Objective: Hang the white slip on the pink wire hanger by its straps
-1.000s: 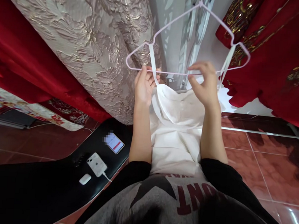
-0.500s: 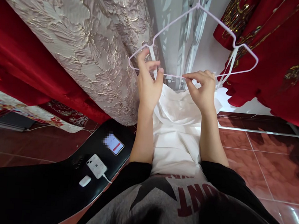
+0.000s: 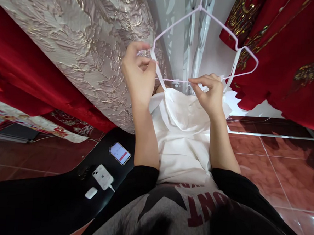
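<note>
The lower bar of the pale pink hanger (image 3: pixel 200 7) is pinched by the right hand (image 3: pixel 210 92), while the left hand (image 3: pixel 140 72) is curled at the left shoulder, by a strap of the white garment (image 3: pixel 184 140) draped toward the lap; whether anything is gripped there cannot be told. Near the right edge of the black table (image 3: pixel 34 202), a lit phone (image 3: pixel 120 153) and a white phone (image 3: pixel 102 177) are laid, with red tiles (image 3: pixel 276 167) below and red clothing (image 3: pixel 282 68) hung beyond. Since half a second ago, the left hand has been moved outward from the lower bar.
</note>
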A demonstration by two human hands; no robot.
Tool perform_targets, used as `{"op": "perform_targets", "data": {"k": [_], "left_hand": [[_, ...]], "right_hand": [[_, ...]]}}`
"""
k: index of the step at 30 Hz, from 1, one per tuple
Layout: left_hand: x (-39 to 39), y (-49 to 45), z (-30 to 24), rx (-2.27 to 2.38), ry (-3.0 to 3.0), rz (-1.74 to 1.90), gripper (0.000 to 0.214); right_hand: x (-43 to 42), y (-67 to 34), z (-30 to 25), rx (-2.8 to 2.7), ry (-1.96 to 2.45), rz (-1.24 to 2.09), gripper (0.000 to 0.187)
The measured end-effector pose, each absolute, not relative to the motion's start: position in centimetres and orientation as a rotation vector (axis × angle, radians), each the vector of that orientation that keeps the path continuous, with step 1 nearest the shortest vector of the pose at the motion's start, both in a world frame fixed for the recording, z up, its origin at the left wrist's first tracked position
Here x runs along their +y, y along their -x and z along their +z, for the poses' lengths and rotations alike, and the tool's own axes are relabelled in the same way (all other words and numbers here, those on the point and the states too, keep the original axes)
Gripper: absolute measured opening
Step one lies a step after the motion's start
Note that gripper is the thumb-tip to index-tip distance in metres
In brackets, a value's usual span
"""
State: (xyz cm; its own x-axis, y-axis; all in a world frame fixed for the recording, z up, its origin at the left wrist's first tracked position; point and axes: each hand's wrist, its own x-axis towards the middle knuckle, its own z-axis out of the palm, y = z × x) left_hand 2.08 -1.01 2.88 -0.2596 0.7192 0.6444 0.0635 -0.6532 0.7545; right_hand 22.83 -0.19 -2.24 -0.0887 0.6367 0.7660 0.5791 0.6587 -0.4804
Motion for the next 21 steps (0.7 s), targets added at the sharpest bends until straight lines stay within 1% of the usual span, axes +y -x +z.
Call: {"op": "perform_targets", "data": {"k": [5,8,10,12,14,17,19,21], "left_hand": [[-2.1,-2.3,4.7,0.628,-1.304,1.864,0.026],[-2.1,-1.2,4.9,0.526,-1.037,1.949,0.021],[-1.4,-0.2,3.9,0.612,-0.909,2.117,0.024],[-0.5,0.4,2.3,0.805,-0.923,2.296,0.031],[0.4,0.2,0.6,0.910,-0.902,2.356,0.029],[1.4,-1.4,-1.3,0.852,-0.683,2.151,0.029],[1.5,-2.9,-1.9,0.804,-0.755,1.936,0.026],[1.3,-4.1,-2.1,0.772,-0.928,1.810,0.022]], "right_hand": [[0.0,-22.7,-2.4,-1.744,0.968,0.089,0.018],[0.1,-22.7,-2.6,-1.740,0.960,0.079,0.017],[0.2,-22.7,-2.7,-1.738,0.966,0.064,0.017],[0.2,-22.7,-2.7,-1.737,0.987,0.046,0.018],[0.2,-22.6,-2.8,-1.736,1.009,0.030,0.021],[0.1,-22.3,-2.8,-1.739,1.011,0.013,0.025],[-0.1,-22.0,-2.7,-1.755,0.995,0.007,0.026],[-0.3,-21.7,-2.6,-1.777,0.970,0.005,0.026]]}}
